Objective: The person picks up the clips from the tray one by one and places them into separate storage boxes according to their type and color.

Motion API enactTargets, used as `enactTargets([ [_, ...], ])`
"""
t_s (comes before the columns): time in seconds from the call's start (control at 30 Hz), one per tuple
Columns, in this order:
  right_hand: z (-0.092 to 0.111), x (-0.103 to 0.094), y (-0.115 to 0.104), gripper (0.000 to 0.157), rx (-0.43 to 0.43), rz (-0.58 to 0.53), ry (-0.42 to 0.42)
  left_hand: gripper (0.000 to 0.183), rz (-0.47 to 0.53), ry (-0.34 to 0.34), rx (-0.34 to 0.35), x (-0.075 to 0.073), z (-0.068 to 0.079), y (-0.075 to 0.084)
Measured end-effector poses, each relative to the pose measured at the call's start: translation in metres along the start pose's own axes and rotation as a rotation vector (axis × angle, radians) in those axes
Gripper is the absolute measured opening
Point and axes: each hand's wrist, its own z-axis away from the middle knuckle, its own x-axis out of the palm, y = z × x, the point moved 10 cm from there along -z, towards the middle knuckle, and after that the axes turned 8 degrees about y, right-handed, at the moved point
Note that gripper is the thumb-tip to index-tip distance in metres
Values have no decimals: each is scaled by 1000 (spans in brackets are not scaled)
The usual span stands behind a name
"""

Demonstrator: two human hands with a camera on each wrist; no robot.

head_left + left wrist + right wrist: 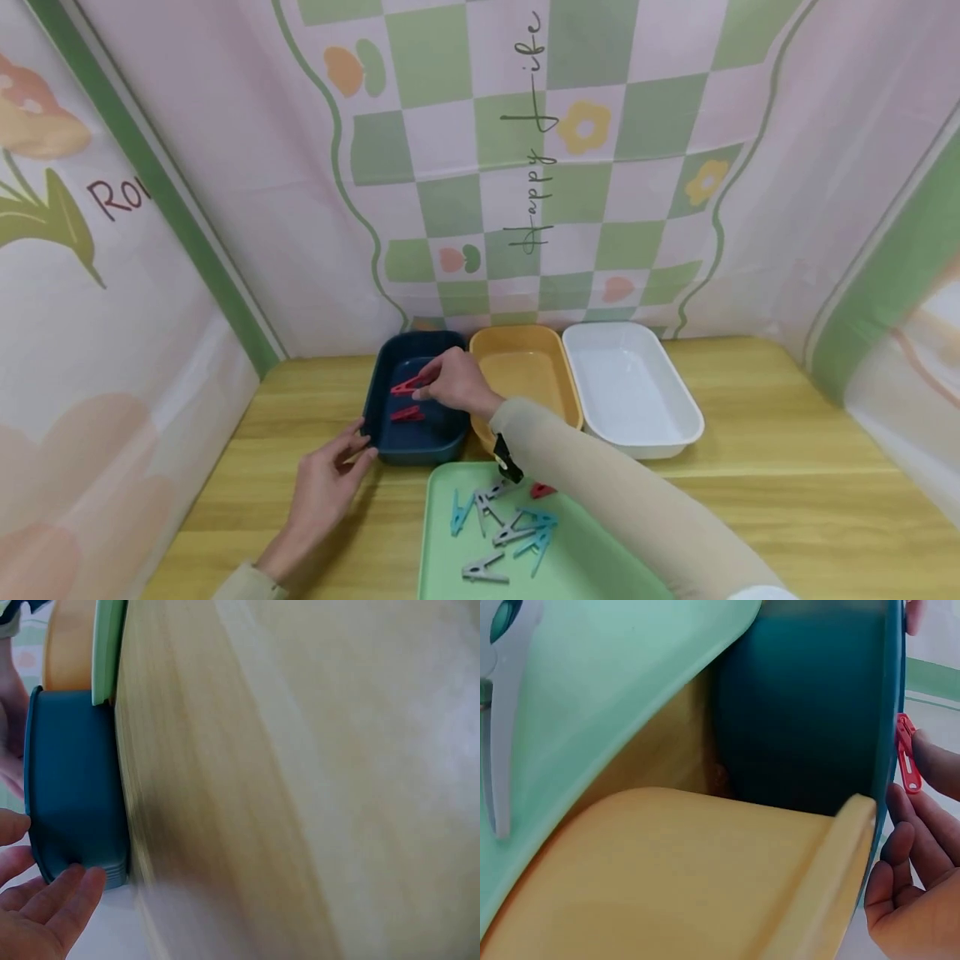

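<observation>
My right hand (457,382) is over the dark blue tray (417,457) and pinches a red clothespin (407,385) between thumb and fingers. In the right wrist view that clothespin (908,754) shows beyond the tray's rim, by the fingertips. A second red clothespin (407,414) lies on the tray's floor. My left hand (327,483) touches the blue tray's near left corner with spread, relaxed fingers. The left wrist view has those fingers (77,906) against the tray's outer wall (79,772).
To the right stand a yellow tray (525,379) and a white tray (626,387). In front, a light green tray (442,554) bears several grey and blue clothespins (513,529) and a red one (542,490), partly under my right forearm. A patterned cloth (510,200) hangs behind the wooden table (795,467).
</observation>
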Motion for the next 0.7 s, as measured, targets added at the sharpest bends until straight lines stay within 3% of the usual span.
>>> enactTargets([
  [0.47,-5,8,5,30,39,-23,9,20,13,1,-8,-1,0,0],
  [0.7,-8,12,4,30,28,18,15,22,9,-2,-7,-1,0,0],
])
